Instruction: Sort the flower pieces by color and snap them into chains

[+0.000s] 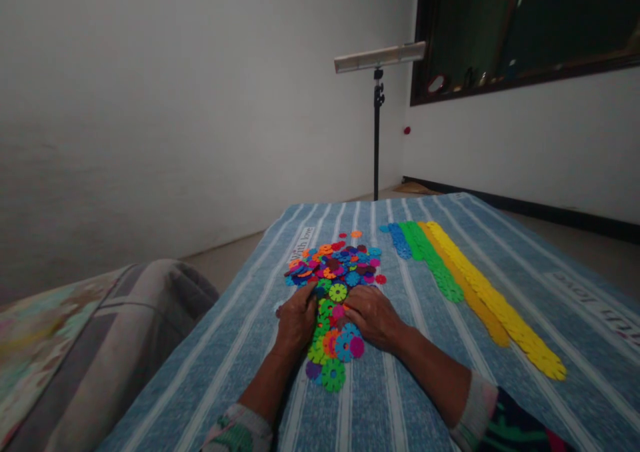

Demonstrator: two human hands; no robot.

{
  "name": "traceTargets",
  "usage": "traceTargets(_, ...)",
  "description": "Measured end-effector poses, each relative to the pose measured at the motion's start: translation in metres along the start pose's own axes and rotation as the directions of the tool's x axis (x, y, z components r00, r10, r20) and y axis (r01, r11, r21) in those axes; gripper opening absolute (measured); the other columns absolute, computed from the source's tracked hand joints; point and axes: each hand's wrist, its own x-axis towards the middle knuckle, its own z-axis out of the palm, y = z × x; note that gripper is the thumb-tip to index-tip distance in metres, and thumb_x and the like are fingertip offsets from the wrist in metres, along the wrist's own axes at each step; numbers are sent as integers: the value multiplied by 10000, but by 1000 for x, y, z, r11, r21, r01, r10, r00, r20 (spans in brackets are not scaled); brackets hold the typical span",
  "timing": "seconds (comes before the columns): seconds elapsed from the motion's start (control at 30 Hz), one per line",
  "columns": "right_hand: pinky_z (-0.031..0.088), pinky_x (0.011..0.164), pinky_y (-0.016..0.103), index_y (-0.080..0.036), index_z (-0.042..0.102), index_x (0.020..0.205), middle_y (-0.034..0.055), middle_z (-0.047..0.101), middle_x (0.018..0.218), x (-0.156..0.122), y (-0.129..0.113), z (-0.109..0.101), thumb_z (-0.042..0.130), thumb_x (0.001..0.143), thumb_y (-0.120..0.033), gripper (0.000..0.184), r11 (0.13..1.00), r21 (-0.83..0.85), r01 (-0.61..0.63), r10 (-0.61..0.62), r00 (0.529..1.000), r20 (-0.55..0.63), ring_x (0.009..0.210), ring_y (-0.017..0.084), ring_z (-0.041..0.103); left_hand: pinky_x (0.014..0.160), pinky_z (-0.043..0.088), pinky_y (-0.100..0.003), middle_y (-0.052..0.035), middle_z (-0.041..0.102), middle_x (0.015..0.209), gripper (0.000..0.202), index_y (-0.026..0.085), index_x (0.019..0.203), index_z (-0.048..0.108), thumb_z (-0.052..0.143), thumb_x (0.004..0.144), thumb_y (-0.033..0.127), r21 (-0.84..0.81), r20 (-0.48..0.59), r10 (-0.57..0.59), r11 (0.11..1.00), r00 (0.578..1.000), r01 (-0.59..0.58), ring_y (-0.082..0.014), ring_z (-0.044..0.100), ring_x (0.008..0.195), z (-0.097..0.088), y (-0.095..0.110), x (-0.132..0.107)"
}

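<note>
A heap of small coloured plastic flower-shaped discs [334, 265] lies on a blue striped cloth [430, 372]. A joined cluster of such discs [331, 345] lies between my two hands. My left hand [297, 320] rests on the left edge of the cluster, fingers curled toward the heap. My right hand [373, 315] rests palm down on the right edge, fingers bent over the discs. Whether either hand grips a disc is hidden under the fingers.
To the right, long rows of joined discs lie on the cloth: a yellow row [495, 299], an orange row [470, 292], a green row [431, 259], a short blue row [399, 240]. A light stand [376, 132] is behind. A folded grey blanket [125, 332] is at left.
</note>
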Motion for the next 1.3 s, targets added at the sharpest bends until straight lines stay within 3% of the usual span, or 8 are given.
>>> traceTargets(0.37, 372, 794, 319, -190, 629, 825, 38, 640, 859, -2, 3, 2, 550, 975, -245, 178, 1000, 23, 15, -15, 1000, -11, 874, 185, 551, 964, 565, -423, -33, 776, 1118, 363, 238, 1128, 728, 563, 807, 198, -43, -71, -98, 994, 993, 96, -246, 724, 1039, 4, -6, 1)
traceTargets(0.7, 398, 793, 325, -197, 638, 826, 44, 645, 851, -6, 4, 2, 487, 998, -243, 233, 996, 85, 12, -11, 1000, -22, 853, 189, 566, 1002, 541, -411, -52, 751, 1188, 398, 207, 1172, 706, 536, 814, 178, -117, -39, -121, 986, 992, 115, -240, 703, 1096, -1, 2, -2)
traceTargets(0.93, 388, 763, 322, -202, 634, 771, 33, 637, 804, -5, 0, -3, 500, 992, -272, 268, 995, 94, 16, -13, 999, -33, 809, 178, 567, 931, 567, -372, -31, 777, 1098, 336, 217, 1099, 724, 536, 821, 226, -138, -39, -117, 984, 992, 110, -221, 725, 1003, -4, 5, -2)
traceTargets(1.1, 409, 777, 328, -201, 647, 825, 47, 657, 825, -4, -1, -2, 525, 972, -261, 200, 993, 116, -34, 47, 993, -110, 819, 191, 577, 909, 576, -354, -26, 788, 1042, 292, 232, 1036, 741, 529, 839, 268, -152, -10, -65, 986, 998, 63, -212, 734, 963, -5, 9, -3)
traceTargets(1.3, 453, 820, 358, -202, 679, 985, 86, 702, 928, 1, -6, 1, 489, 981, -231, 192, 994, 113, -15, 41, 972, -231, 886, 216, 608, 896, 588, -350, -51, 789, 1022, 244, 222, 993, 742, 542, 854, 241, -199, 16, 159, 968, 987, -152, -207, 738, 945, -3, 18, -4)
